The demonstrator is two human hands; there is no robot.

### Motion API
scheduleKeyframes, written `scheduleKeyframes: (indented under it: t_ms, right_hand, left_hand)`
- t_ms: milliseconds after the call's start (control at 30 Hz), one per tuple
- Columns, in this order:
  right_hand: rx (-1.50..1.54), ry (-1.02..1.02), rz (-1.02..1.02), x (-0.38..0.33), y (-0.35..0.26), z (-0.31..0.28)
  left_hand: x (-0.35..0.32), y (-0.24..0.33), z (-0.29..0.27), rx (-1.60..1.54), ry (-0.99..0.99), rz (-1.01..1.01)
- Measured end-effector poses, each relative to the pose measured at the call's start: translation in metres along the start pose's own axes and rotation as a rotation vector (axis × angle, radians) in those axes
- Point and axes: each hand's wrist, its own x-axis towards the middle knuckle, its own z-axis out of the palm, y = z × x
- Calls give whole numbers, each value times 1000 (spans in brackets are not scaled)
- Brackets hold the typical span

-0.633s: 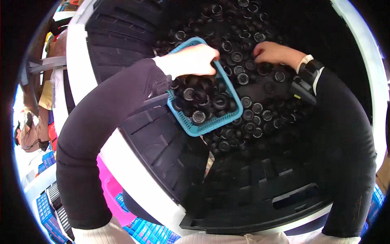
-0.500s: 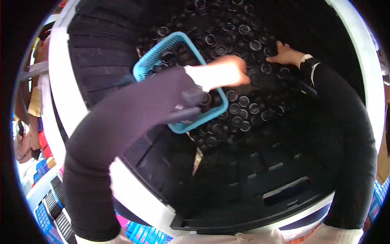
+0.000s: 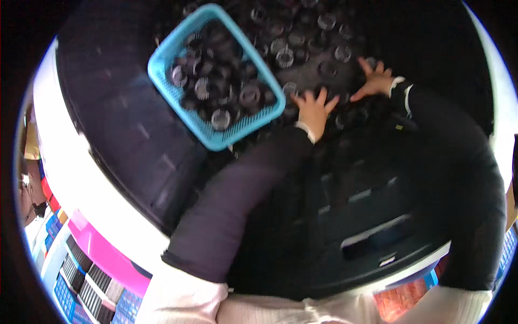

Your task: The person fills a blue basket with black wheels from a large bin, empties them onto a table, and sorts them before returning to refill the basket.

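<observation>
Across a large black bin (image 3: pixel 124 129) with a white rim, both hands spread over a heap of small black ribbed caps (image 3: pixel 302 38).

Bin fills most of the view, its ribbed black wall curving down toward the person. Turquoise slotted basket (image 3: pixel 183 110) sits tilted inside it at upper left, holding a shallow load of the same black caps, some showing pale ribbing. Loose caps lie heaped beyond and to the right of the basket. Left hand (image 3: pixel 313 108), fingers splayed and gripping nothing, lies flat on the caps just beside the basket's right corner. Right hand (image 3: pixel 376 80), also splayed and empty, rests on the caps further right, near the left hand but apart. Both sleeves dark.
</observation>
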Motion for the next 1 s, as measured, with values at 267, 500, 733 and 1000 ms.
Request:
scheduleKeyframes:
  t_ms: [267,500,733,1000]
  right_hand:
    - [-163,-21,-290,-14,-24,8]
    - [-250,53,-220,8,-39,4]
    - [-297,-60,-296,-7,-52,-8]
    - [-257,-54,-295,-10,-54,-13]
  left_hand:
    - [14,-16,1,-145,5,15]
    - [9,-30,-10,-354,-141,141]
    - [-1,-30,-23,-179,-175,211]
    - [3,-35,-10,-93,-180,232]
